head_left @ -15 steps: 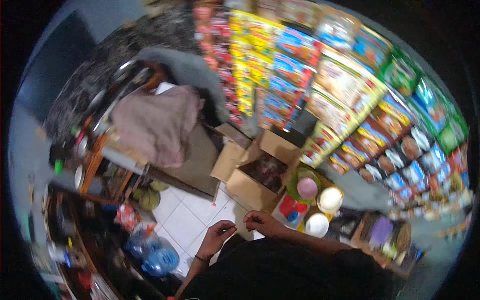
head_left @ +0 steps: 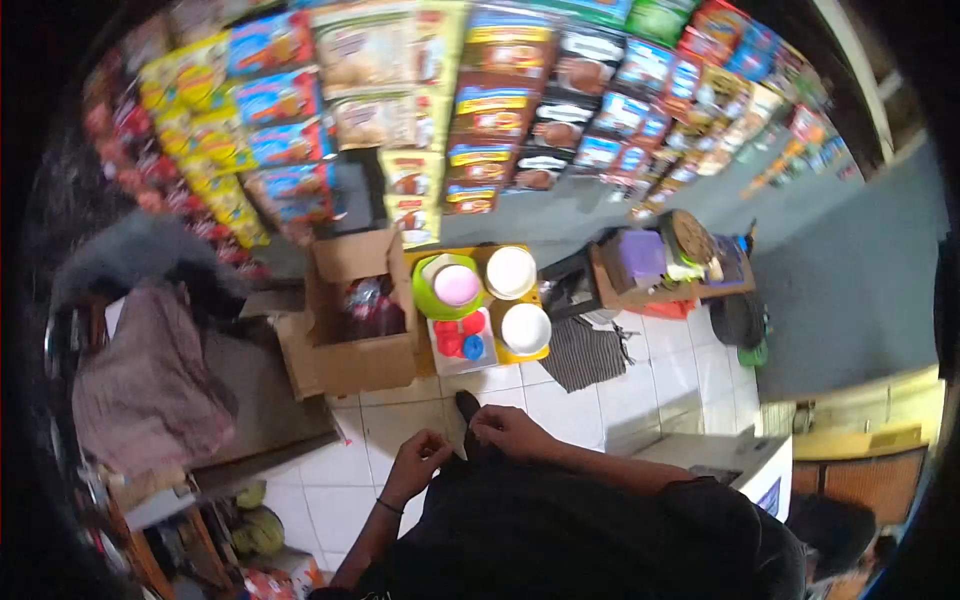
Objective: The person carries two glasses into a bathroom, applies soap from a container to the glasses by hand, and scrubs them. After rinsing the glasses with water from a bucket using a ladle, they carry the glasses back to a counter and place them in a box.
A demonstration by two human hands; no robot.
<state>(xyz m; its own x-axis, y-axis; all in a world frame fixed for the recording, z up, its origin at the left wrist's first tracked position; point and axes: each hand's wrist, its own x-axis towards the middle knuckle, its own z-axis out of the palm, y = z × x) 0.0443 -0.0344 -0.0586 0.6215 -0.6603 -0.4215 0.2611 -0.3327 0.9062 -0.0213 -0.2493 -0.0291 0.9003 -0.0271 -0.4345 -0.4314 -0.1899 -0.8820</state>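
My left hand (head_left: 424, 460) is in front of my body, its thumb and fingers pinched together beside a small pale scrap (head_left: 459, 452) too small to name. Just to its right, my right hand (head_left: 510, 432) has its fingers curled in a pinch; what it holds, if anything, is hidden. The two hands are close but apart, above the tiled floor and my dark shirt. Ahead of them stands a yellow low table (head_left: 541, 343) with white bowls (head_left: 526, 329), a pink bowl (head_left: 456, 285) on a green dish (head_left: 424, 299), and a white tray (head_left: 478, 362) of red and blue lids.
An open cardboard box (head_left: 365, 365) with dark packets inside stands left of the bowls. A purplish cloth (head_left: 150, 385) lies over a bench at far left. Strips of sachets (head_left: 490, 110) hang along the wall. A striped cloth (head_left: 585, 355) lies on the floor; a white box-like unit (head_left: 740, 465) is at right.
My view has swung to the right, so the cardboard box and bowls now sit further left and the right-hand floor shows. Both hands remain in front of my body, still pinched.
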